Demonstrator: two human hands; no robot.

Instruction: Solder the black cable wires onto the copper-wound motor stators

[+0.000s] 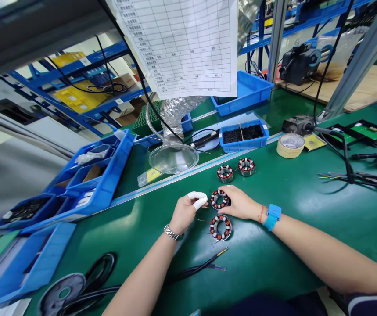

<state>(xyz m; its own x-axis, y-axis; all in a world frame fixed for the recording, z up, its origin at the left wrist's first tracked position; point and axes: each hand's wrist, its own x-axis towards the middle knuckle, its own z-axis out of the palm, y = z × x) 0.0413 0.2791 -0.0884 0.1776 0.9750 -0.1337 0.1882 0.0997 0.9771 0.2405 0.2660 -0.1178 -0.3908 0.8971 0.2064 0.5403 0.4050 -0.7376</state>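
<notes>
My right hand [236, 202] is closed around the rim of a motor stator [215, 201], a ring with copper windings and white spacers, resting on or just above the green mat. Just left of that ring, my left hand [188, 210] pinches thumb and forefinger together, both in white finger covers. What lies between those fingertips is too small to make out. Nearer to me sits a second stator [212, 229], thin wire leads sticking out to its left. Beyond my right hand, two more stators, a left one [225, 179] and a right one [246, 173], stand side by side.
Cables with stripped ends [204, 265] lie in front; a grey round part [61, 292] sits front left. Blue bins [119, 169] line the left. A clear funnel hood [174, 159], blue tray of black pieces [244, 142], tape roll [290, 151] and hanging sheet [188, 52] are beyond.
</notes>
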